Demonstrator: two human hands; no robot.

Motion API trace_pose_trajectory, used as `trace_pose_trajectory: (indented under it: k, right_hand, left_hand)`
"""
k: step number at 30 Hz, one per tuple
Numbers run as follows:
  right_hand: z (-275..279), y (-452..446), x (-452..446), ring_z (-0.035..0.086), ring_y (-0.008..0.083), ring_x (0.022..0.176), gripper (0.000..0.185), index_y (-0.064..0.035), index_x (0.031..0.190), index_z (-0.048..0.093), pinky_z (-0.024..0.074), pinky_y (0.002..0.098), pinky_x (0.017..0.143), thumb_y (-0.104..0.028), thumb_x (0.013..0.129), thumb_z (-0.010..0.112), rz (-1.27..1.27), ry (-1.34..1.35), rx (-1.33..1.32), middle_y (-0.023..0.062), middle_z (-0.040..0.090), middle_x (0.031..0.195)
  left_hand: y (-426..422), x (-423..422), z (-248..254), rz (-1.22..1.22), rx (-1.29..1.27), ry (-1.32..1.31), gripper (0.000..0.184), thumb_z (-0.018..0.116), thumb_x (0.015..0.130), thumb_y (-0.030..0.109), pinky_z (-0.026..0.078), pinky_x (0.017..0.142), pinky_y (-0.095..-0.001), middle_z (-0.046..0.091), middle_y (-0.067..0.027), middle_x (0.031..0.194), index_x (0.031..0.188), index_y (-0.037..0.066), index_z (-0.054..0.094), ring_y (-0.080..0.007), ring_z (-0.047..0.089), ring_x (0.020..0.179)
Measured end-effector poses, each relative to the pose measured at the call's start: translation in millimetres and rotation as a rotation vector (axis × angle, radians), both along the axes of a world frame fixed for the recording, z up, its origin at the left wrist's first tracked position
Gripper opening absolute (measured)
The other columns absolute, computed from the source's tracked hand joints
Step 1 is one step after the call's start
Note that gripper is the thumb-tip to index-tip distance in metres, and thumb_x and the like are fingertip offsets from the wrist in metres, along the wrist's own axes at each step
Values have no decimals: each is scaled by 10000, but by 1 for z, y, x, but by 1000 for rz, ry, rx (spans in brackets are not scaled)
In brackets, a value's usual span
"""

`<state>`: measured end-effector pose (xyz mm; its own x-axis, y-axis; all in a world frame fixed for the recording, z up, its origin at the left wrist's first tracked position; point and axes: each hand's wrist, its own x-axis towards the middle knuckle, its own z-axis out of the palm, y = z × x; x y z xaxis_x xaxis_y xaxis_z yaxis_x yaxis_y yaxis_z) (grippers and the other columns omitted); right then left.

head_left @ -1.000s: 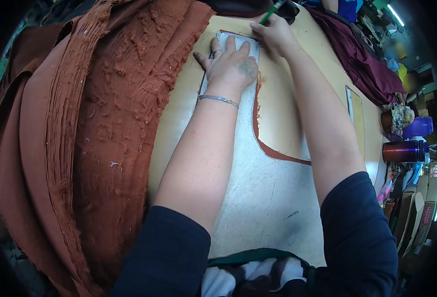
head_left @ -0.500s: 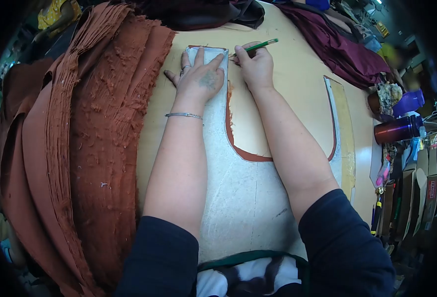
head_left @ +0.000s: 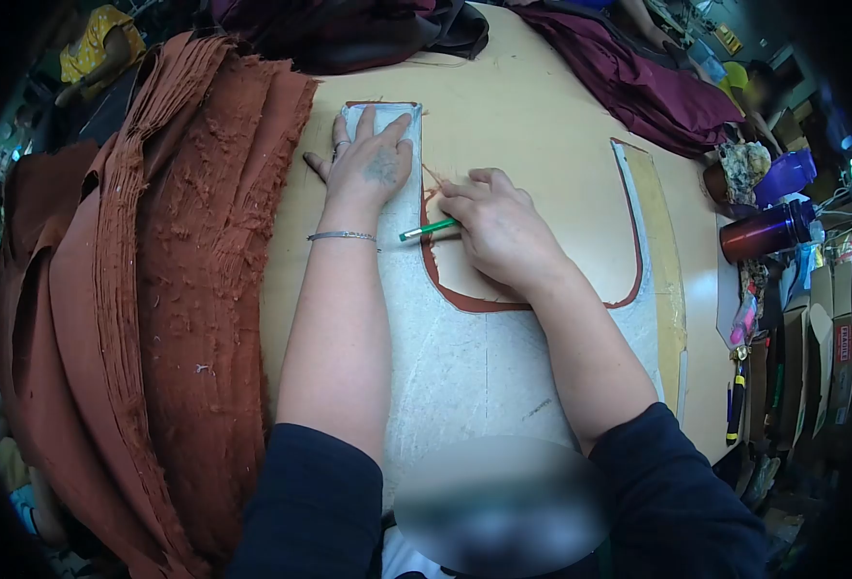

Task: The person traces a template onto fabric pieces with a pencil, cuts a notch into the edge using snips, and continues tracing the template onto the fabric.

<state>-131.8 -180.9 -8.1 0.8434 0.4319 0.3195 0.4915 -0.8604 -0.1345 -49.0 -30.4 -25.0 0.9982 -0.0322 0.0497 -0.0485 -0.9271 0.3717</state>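
Observation:
A pale grey pattern piece [head_left: 464, 367] with a deep U-shaped cut-out lies on the table, over rust-brown fabric [head_left: 484, 304] whose frayed edge shows along the curve. My left hand [head_left: 373, 164] rests flat on the pattern's narrow upper strip, fingers spread. Beside that strip, my right hand [head_left: 493, 227] holds a green pencil [head_left: 431, 230], one end sticking out leftward over the pattern. The fingertips of this hand are at loose threads on the fabric edge; whether they pinch them I cannot tell.
A thick pile of frayed rust-brown cloth [head_left: 204, 241] covers the table's left side. Maroon cloth [head_left: 628, 87] and dark cloth [head_left: 349, 34] lie at the back. A tumbler [head_left: 764, 232] and a cutter [head_left: 737, 400] are on the right. Other people are partly visible beyond the table.
My right hand has moved down along the strip's inner edge and turned, so the pencil now points left instead of up to the right. My left hand stays on the strip; the view has shifted slightly.

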Motion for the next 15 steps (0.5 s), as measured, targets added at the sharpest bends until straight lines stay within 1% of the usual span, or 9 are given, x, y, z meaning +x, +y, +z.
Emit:
trace_pose_trajectory:
  k: [3, 6, 9, 12, 15]
  right_hand:
    - [21, -4, -2, 503, 302, 993, 271, -4, 941, 621, 430, 351, 832, -47, 709, 486, -78, 195, -134, 88, 599, 1031]
    - [17, -1, 5, 503, 294, 974, 261, -12, 924, 625, 432, 352, 827, -43, 711, 477, -171, 158, 3, 80, 597, 1044]
    - [3, 8, 12, 506, 286, 942, 250, -18, 902, 629, 432, 353, 820, -35, 707, 473, 58, -38, 320, 83, 619, 977]
    - [-5, 2, 17, 507, 275, 932, 246, -30, 902, 633, 432, 353, 816, -33, 714, 476, 87, 26, 188, 85, 627, 929]
    - [3, -11, 18, 506, 274, 947, 261, -32, 920, 633, 425, 355, 828, -42, 709, 481, -96, 87, 65, 97, 623, 943]
  left_hand:
    - [0, 2, -3, -7, 13, -28, 410, 392, 843, 348, 67, 963, -678, 208, -29, 1433, 1251, 362, 432, -319, 118, 1324]
    - [-1, 1, 0, 0, 8, -7, 411, 401, 844, 356, 69, 964, -676, 213, -28, 1431, 1254, 353, 432, -320, 118, 1324]
    - [0, 1, 1, -4, -11, 2, 414, 399, 843, 356, 66, 966, -673, 218, -31, 1429, 1256, 346, 431, -317, 114, 1324]
    - [1, 2, 2, -14, -16, 18, 430, 414, 834, 369, 62, 972, -666, 208, -28, 1433, 1263, 345, 425, -307, 102, 1328]
    - [0, 2, 8, -3, -10, 63, 457, 439, 818, 392, 58, 980, -656, 190, -21, 1438, 1272, 349, 414, -289, 90, 1333]
